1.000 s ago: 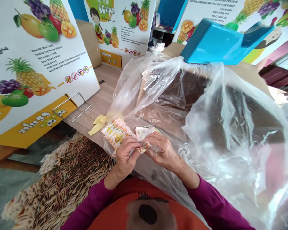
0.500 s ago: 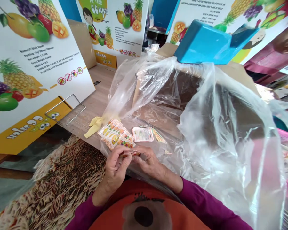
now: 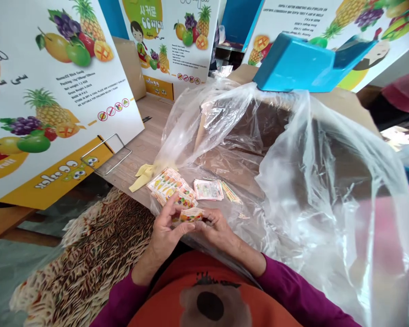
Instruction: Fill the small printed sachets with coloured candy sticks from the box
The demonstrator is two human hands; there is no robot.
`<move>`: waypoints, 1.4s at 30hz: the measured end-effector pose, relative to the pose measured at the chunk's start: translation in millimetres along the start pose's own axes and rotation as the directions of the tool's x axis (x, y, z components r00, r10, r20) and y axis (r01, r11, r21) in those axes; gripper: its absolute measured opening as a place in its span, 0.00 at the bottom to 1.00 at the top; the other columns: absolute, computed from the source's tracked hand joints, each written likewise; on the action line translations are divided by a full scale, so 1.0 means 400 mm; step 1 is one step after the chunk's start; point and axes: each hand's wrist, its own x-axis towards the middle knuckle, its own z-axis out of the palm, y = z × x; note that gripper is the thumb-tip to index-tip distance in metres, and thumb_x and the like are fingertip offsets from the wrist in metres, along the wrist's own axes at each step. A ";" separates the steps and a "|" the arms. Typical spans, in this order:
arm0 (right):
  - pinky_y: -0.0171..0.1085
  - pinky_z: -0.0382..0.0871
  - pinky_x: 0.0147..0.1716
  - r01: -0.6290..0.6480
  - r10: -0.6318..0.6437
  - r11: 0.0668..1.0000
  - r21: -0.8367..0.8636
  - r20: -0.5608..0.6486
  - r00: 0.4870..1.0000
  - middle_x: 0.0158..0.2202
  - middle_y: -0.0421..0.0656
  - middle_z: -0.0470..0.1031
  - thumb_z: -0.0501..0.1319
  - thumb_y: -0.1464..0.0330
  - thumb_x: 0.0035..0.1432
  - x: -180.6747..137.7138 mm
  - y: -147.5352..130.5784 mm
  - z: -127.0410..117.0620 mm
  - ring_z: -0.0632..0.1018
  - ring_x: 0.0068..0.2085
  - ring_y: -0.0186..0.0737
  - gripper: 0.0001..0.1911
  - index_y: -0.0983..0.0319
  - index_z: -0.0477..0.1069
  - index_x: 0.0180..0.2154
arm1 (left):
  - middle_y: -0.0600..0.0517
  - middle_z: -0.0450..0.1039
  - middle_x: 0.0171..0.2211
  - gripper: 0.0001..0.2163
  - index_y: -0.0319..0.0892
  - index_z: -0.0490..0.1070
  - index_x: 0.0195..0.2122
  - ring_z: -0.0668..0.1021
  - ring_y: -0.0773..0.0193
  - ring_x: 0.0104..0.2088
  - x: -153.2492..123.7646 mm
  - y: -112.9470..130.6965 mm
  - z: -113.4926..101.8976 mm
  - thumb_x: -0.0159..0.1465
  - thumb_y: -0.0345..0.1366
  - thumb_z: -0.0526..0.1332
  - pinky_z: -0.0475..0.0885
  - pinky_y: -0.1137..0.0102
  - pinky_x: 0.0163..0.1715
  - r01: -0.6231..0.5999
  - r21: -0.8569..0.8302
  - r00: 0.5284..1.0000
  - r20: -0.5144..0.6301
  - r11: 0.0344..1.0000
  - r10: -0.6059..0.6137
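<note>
My left hand (image 3: 166,229) and my right hand (image 3: 215,230) meet at the near edge of the table, fingers pinched together on a small colourful sachet (image 3: 190,215) held between them. Just beyond the hands, a fanned pile of fruit-printed sachets (image 3: 167,184) lies on clear plastic sheeting (image 3: 225,168). A second small stack of pale sachets (image 3: 208,189) lies to its right, with a few thin strips (image 3: 230,192) beside it. A yellow scrap (image 3: 140,176) lies left of the pile.
A big cardboard box lined with a clear plastic bag (image 3: 327,181) fills the right side, a blue plastic holder (image 3: 303,63) on its rim. Printed fruit cartons (image 3: 54,91) stand at the left and back. A wire handle (image 3: 105,152) lies on the wooden table (image 3: 146,141). A heap of packed sticks (image 3: 88,263) sits lower left.
Both hands drew back from the sachet piles toward my body with one sachet between them, uncovering the pale stack on the plastic. The camera shifted a little.
</note>
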 end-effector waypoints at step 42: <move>0.49 0.80 0.49 0.464 -0.501 0.795 -0.392 0.009 0.866 0.54 0.50 0.81 0.63 0.77 0.63 -0.018 -0.124 -0.056 0.83 0.49 0.48 0.22 0.56 0.74 0.57 | 0.53 0.76 0.27 0.09 0.42 0.77 0.32 0.76 0.67 0.28 -0.032 -0.020 -0.005 0.70 0.37 0.70 0.72 0.74 0.31 -0.307 0.242 0.952 0.061 0.921 0.301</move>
